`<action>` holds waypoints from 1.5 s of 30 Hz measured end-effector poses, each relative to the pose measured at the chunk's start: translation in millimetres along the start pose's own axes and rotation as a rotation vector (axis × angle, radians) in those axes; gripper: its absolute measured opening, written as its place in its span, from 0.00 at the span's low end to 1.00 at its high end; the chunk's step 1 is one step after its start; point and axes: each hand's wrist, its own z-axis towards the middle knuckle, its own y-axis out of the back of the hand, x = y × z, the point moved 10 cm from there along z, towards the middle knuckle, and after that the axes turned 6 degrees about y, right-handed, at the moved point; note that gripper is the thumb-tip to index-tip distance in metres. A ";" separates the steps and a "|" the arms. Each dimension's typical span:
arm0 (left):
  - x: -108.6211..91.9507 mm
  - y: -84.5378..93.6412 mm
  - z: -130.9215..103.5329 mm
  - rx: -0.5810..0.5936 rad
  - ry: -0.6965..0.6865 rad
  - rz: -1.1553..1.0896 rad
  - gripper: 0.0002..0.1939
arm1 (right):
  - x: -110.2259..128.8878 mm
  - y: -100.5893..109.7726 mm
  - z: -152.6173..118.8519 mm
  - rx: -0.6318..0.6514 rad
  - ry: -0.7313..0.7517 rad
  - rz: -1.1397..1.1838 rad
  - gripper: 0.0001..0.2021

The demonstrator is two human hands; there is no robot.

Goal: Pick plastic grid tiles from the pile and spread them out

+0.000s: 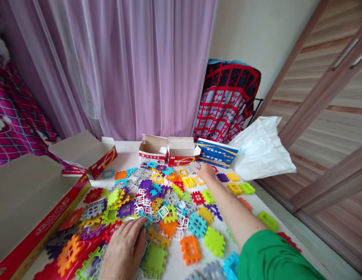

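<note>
Many flat plastic interlocking pieces in several colours, among them an orange one (pixel 190 249), a teal one (pixel 197 225) and a lime green one (pixel 214 241), lie spread over a white table. My left hand (pixel 124 247) rests low over the pile, fingers curled and pressed together; what lies under them is hidden. Stretched far forward, my right hand (pixel 206 172) has its fingers closed on a grey piece (pixel 194 167) in front of the small boxes.
Open red-and-white boxes (pixel 182 155) and a blue box (pixel 218 153) stand along the back edge. A white plastic bag (pixel 261 149) is at the right. Large open cartons (pixel 37 225) take up the left side.
</note>
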 end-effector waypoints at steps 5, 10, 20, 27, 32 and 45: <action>-1.4 2.4 -1.1 -0.022 -0.011 -0.004 0.13 | -1.4 -10.1 0.6 0.042 -0.007 -0.011 0.25; -0.1 0.7 -1.9 -0.011 -0.002 -0.001 0.14 | -1.5 -13.7 0.8 0.051 -0.004 -0.007 0.26; 3.0 -2.6 -1.4 0.032 0.053 -0.023 0.14 | -3.0 -4.1 -1.5 0.015 0.020 -0.006 0.26; 3.5 2.3 2.9 0.047 0.115 -0.124 0.13 | 84.1 7.8 -28.6 0.021 0.350 0.015 0.15; 37.3 7.6 -2.0 -0.084 0.343 -0.339 0.13 | 188.1 -7.7 -60.6 0.097 0.619 0.059 0.14; 82.3 -17.5 -23.5 -0.096 0.844 -0.688 0.19 | 264.5 -47.8 -58.5 0.255 0.582 -0.044 0.21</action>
